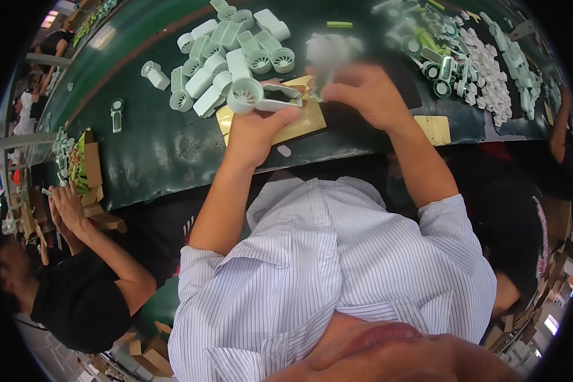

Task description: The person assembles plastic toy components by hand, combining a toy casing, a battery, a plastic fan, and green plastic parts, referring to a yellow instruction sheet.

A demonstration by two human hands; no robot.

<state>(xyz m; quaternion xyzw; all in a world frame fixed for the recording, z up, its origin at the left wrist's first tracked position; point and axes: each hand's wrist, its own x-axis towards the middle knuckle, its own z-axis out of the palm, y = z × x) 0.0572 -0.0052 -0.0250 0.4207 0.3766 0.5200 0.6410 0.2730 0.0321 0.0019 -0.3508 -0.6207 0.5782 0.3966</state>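
My left hand [256, 135] grips a pale green plastic fan housing [243, 97] with a round grille at one end and an opened handle. It is held over a yellow sheet [312, 120] on the green table. Close beside the opened handle, my right hand [367, 95] is closed and partly blurred, thumb toward the fingers. A thin reddish wire [306, 92] runs between the housing and these fingertips. What the right fingers pinch is too blurred to name. Just beyond them is a whitish blurred shape [333, 49]. More pale green fan housings [213, 60] lie beyond my left hand.
White small parts [487, 73] and green-and-white fan pieces [447, 67] are heaped at the right. A lone fan part [116, 116] lies at the left, and a small pale oval piece [284, 151] near the table edge. A person in black [86, 296] works at the left.
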